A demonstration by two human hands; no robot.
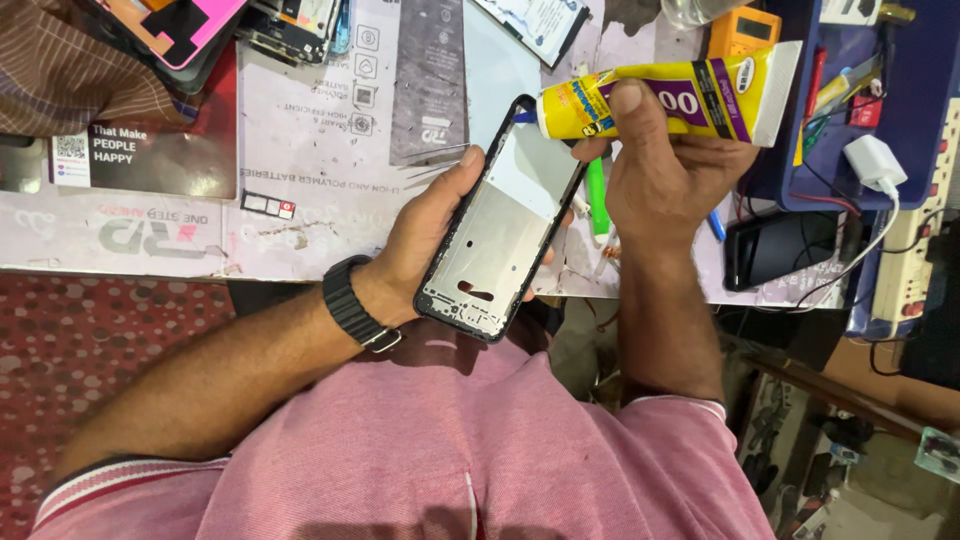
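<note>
My left hand cradles a black phone frame with a bare silver inner plate, tilted with its top end pointing away from me. My right hand squeezes a yellow glue tube with a purple band, held sideways. The tube's blue nozzle touches the top edge of the frame near its upper left corner. A black watch band sits on my left wrist.
A white work mat covers the bench. Phone parts lie at the back left, a dark phone at the right, an orange multimeter, a blue tray, a white charger and a power strip.
</note>
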